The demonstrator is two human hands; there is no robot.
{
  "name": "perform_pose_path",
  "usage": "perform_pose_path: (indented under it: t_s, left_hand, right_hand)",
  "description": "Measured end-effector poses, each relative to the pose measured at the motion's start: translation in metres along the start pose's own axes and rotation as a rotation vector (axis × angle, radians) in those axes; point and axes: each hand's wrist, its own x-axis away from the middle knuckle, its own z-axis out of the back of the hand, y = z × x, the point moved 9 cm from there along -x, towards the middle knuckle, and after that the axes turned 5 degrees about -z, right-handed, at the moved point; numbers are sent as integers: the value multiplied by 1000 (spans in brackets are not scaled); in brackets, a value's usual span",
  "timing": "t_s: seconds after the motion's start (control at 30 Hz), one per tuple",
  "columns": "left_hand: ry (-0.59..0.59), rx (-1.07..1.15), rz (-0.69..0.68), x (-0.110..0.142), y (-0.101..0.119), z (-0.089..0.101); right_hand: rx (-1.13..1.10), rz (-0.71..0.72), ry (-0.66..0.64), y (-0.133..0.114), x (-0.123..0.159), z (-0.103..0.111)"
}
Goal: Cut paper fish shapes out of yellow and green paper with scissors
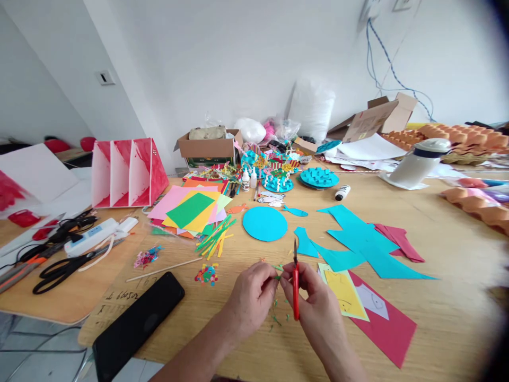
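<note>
My left hand (254, 294) is closed, its fingertips pinching a small green paper piece (278, 269) near the table's front. Just to its right, my right hand (314, 302) is wrapped around red-handled scissors (296, 289), whose dark blades point away from me. The right thumb and fingertip also come up to the green piece, but whether they grip it I cannot tell. Small green scraps (275, 313) lie on the table below both hands. A blue paper circle (264, 223) lies flat beyond them. Green and yellow paper strips (217, 236) lie to the left, near colourful paper dots (207, 274).
Blue paper offcuts (366, 241) and a red sheet (387, 318) lie right. A black phone (139, 323), wooden stick (163, 269) and black scissors (63, 270) are left. Farther back are coloured sheets (191, 212), glue bottles (245, 180), a cardboard box (209, 147) and a white jug (417, 164).
</note>
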Motion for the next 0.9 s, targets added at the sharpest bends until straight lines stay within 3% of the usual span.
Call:
perform_pose_path:
  t_s: [0.17, 0.33, 0.5, 0.7, 0.9]
  left_hand:
    - [-19, 12, 11, 0, -1, -1]
    - [-17, 37, 45, 1, -4, -4]
    - [15, 156, 86, 1, -7, 1]
    - [-30, 409, 189, 2, -14, 7]
    - [-30, 461, 159, 1, -8, 11]
  right_hand:
    - [-56, -33, -53, 5, -1, -2]
    - [-38, -13, -24, 3, -1, -2]
    - [-65, -13, -46, 0, 3, -1]
    - [230, 143, -152, -12, 14, 4]
    - [431, 275, -250, -11, 25, -6]
